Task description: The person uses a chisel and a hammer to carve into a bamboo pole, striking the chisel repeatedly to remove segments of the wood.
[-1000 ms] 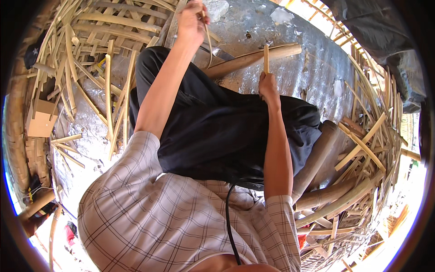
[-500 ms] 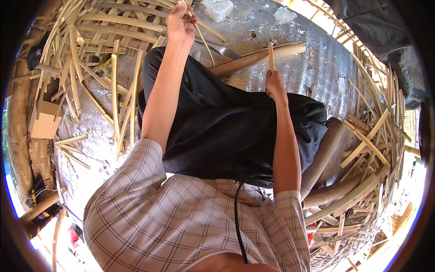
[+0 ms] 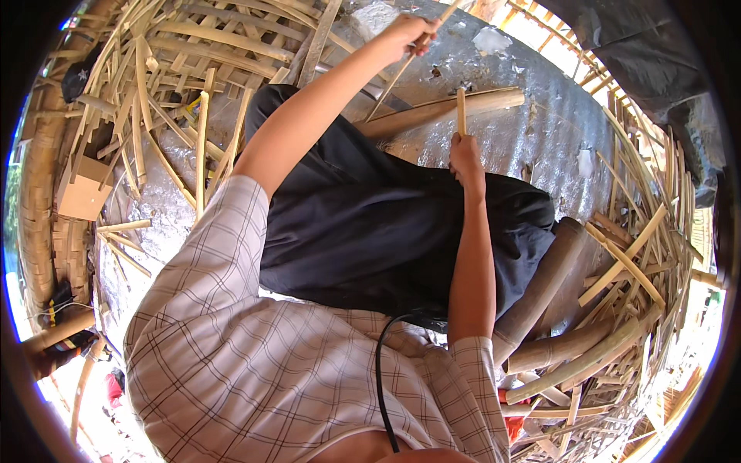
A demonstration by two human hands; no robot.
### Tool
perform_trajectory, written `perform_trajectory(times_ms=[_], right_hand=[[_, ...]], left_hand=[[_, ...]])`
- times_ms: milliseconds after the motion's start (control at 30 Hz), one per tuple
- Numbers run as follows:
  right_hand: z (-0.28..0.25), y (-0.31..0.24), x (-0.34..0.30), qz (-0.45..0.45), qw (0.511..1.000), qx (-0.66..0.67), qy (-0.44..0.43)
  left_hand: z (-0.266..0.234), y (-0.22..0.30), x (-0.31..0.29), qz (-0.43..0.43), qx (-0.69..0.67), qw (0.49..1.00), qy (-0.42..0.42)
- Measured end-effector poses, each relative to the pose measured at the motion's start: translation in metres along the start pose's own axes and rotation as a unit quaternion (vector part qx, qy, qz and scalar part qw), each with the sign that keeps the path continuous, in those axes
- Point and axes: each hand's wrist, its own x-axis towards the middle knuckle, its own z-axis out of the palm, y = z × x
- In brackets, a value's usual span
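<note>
My left hand (image 3: pixel 405 37) is raised at the far middle, closed around a thin bamboo strip (image 3: pixel 391 83). The strip slants from the top edge down toward the near end of a split bamboo piece (image 3: pixel 490 100) on the ground. My right hand (image 3: pixel 466 160), above my right knee, grips a short, flat, pale wooden stick (image 3: pixel 461 112) that points away from me. Whether that stick is a tool's handle I cannot tell. Beside the split bamboo lies a dark flat metal piece (image 3: pixel 397 103), partly hidden, like a blade.
Woven bamboo lattice (image 3: pixel 216 42) and loose strips lie at far left, near a cardboard box (image 3: pixel 83 189). Thick bamboo poles (image 3: pixel 544 289) rest by my right leg, beside a heap of strips (image 3: pixel 629 247). A grey sheet (image 3: pixel 532 119) covers the ground; a black cable (image 3: pixel 380 378) crosses my shirt.
My left hand has swung to the right with the thin strip, whose upper end now reaches the top edge. My right hand has shifted slightly toward me, still gripping the wooden stick.
</note>
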Motion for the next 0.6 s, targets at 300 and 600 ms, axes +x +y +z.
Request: perform_trajectory(times_ms=[300,600], right_hand=[[0.034,0.032,0.037,-0.115,0.991,-0.025,0.058],[0.024,0.029,0.033,-0.054,0.976,0.186,0.097]], left_hand=[[0.053,-0.059,0.053,-0.116,0.141,0.983,-0.005],[-0.005,-0.005,0.017,0.054,-0.179,0.971,0.148]])
